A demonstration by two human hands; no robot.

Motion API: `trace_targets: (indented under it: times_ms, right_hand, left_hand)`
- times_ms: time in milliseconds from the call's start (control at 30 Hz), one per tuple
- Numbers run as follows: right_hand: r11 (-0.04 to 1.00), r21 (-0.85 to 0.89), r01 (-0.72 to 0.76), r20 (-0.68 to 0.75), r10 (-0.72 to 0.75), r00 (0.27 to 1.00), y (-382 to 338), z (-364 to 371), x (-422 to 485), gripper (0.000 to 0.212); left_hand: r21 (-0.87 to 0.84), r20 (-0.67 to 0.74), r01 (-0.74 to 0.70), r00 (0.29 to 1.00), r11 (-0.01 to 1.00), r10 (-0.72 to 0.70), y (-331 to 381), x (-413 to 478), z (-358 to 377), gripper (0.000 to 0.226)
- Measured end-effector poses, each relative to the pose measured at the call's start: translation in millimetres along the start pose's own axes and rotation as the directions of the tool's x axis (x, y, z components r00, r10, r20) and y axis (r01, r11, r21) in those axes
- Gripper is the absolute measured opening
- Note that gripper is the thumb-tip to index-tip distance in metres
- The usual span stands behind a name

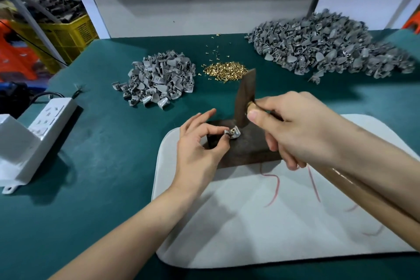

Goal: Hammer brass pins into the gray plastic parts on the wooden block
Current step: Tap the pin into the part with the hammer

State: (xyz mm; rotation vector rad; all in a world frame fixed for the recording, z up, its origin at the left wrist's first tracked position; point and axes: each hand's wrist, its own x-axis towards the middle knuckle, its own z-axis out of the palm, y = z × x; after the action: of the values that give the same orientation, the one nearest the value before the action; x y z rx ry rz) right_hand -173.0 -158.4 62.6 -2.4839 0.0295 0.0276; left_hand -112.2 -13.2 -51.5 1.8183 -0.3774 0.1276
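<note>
Left hand pinches gray part; right hand grips hammer.

I see the block sitting on the mat. Behind it lie the pins, with the left pile and right pile of parts flanking them.

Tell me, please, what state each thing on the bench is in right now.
left hand, pinching the gray part.
right hand, gripping the hammer near its head.
hammer, head upright, lower face close over the brass pin.
gray part, resting on the wooden block.
brass pin, set in the part, head showing.
wooden block, flat on the white pad.
loose pins, heaped, some scattered.
</note>
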Motion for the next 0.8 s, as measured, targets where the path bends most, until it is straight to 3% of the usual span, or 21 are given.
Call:
trace_targets:
  times_ms: [100, 233, 400, 567, 733, 800]
  right_hand:
    - [0.999, 0.039, -0.034, -0.009, 0.034, 0.999, -5.1, -5.5, -0.6, 0.044]
    - [0.994, 0.107, 0.022, -0.141, -0.007, 0.990, -10.5, -12.8, -0.5, 0.045]
    - [0.996, -0.012, -0.084, 0.012, 0.084, 0.996, -14.1, 14.2, 1.4, 0.041]
    - [0.992, 0.118, 0.045, -0.210, -0.019, 0.978, -15.9, -11.0, 1.5, 0.045]
    - [0.992, 0.056, -0.112, -0.035, 0.114, 0.993, -7.4, 13.9, 3.4, 0.042]
    - [0.994, 0.082, -0.079, -0.077, 0.085, 0.993, -9.1, 7.9, 3.2, 0.045]
  left_hand:
    - [-0.022, 0.001, 0.012, 1.000, 1.000, -0.012, 0.5, -0.9, 0.2, 0.013]
    - [-0.052, -0.019, 0.017, 1.000, 0.999, -0.018, 2.5, -1.9, 1.5, 0.014]
    - [-0.070, -0.010, -0.004, 1.000, 0.998, 0.003, 1.2, -2.4, -0.1, 0.017]
    - [-0.087, -0.006, -0.006, 1.000, 0.996, 0.006, 0.3, -3.2, 0.8, 0.014]
    - [-0.106, -0.019, 0.023, 0.999, 0.994, -0.026, 0.9, -2.0, 0.9, 0.022]
    - [-0.105, -0.021, 0.007, 1.000, 0.994, -0.009, 1.5, -2.4, 0.3, 0.023]
